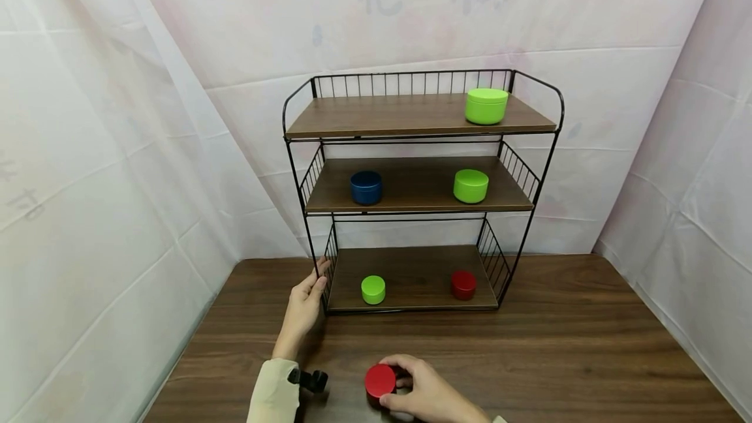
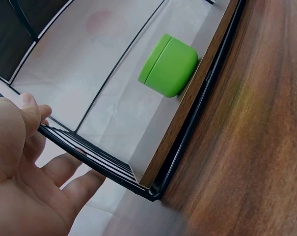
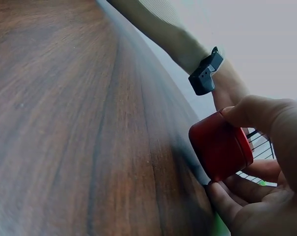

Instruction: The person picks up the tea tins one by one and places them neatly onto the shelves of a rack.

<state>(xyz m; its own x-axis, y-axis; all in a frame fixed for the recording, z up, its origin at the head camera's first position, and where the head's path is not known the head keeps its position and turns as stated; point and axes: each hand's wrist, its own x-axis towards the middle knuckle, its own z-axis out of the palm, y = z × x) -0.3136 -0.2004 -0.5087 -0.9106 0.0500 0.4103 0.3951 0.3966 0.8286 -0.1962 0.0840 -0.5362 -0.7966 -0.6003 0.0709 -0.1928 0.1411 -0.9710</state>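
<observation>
My right hand (image 1: 431,389) pinches a small red round tin (image 1: 380,380) between thumb and fingers, in front of the rack near the lower edge of the head view. In the right wrist view the red tin (image 3: 218,147) is tilted beside the tabletop. My left hand (image 1: 303,305) holds the lower left side frame of a black three-tier wire rack (image 1: 411,302) with wooden shelves. Seen from the left wrist, the thumb and fingers lie on opposite sides of the rack's side bar (image 2: 96,167). A small green tin (image 2: 170,66) stands on the bottom shelf near that hand.
Another red tin (image 1: 463,285) sits at the bottom shelf's right. On the middle shelf are a blue tin (image 1: 366,188) and a green tin (image 1: 470,187). A larger green tin (image 1: 486,106) stands at the top right. White cloth (image 1: 147,181) hangs behind and beside the wooden table (image 1: 564,344).
</observation>
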